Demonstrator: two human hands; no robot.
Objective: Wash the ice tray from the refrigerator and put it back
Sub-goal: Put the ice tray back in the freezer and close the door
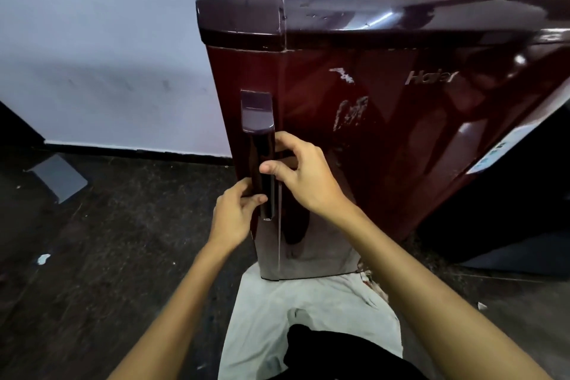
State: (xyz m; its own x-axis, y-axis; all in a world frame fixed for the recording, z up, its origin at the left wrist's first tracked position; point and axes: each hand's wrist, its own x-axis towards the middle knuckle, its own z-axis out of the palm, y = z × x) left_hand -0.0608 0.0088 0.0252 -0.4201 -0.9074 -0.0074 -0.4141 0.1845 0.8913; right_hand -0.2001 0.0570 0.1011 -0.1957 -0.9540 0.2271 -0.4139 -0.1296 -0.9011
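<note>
Ice tray we cannot see; only the maroon fridge [385,133], where it belongs, stands before us, its door ajar at the top. Our left hand [234,216] curls around the low end of the handle [262,170], and our right hand [303,176] clasps the same handle just above.

One refrigerator [385,133], dark maroon, with one door and one vertical handle [262,170] along the door's edge at 9 o'clock. Two hands are on that handle: the left hand [234,216] toward 6 o'clock, the right hand [305,173] just above it. One flat grey sheet [58,177] and one small white scrap [43,258] lie on the floor [123,241] at 9 o'clock. One pale cloth [308,311] lies at 6 o'clock.
</note>
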